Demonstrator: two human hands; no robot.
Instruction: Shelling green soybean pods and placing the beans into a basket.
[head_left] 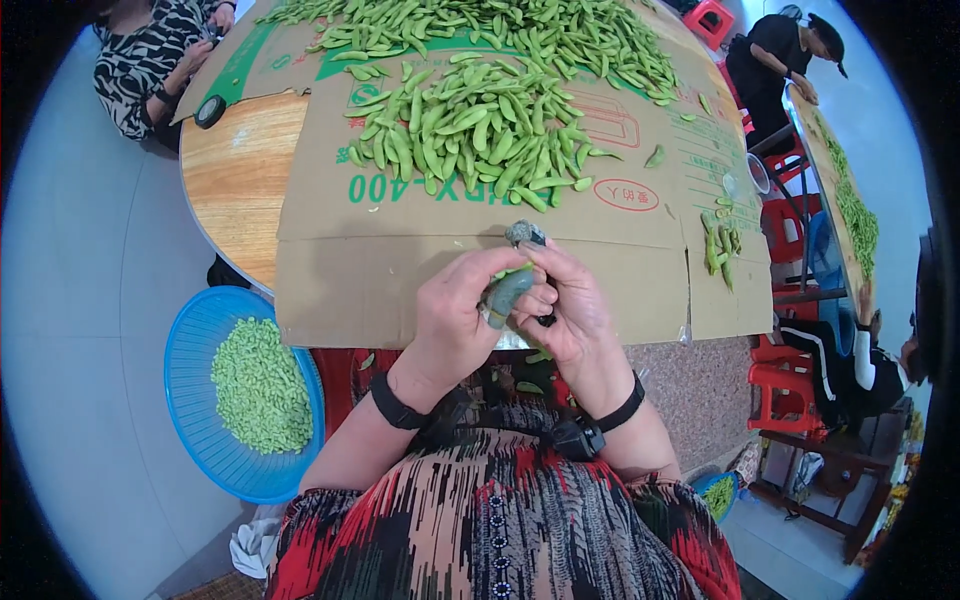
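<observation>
- Head view: I place the bright green sliver of pod (513,271) at the clock centre, between the two bare hands, above the near edge of the flat brown cardboard sheet (380,270).
- Left bare hand (455,300): fingers curled narrow, thumb and forefinger closed on the sliver.
- Right bare hand (582,310): fingers curled narrow, tips meeting the left hand's; I cannot tell whether they grip the sliver too.
- Smooth grey-green rounded piece (509,296): at the left fingertips; I cannot tell if it is worn or held. Likewise the speckled grey tip (521,233) at 12 o'clock.
- Stock: loose heap of plump green pods (470,130) at 12 o'clock; small cluster of yellowish-green pods (722,245) between 2 and 3 o'clock.
- Pale green shelled beans (260,390): at 8 o'clock, in the blue slatted plastic basket (180,400).
- Handling (my estimate): each pod light, skin flexible yet firm, possibly slippery if damp; beans smooth, easily bruised.
- Grip point (my recommendation): pinch one pod tip, support the seam with the other thumb, and limit pressure over the bulges.
</observation>
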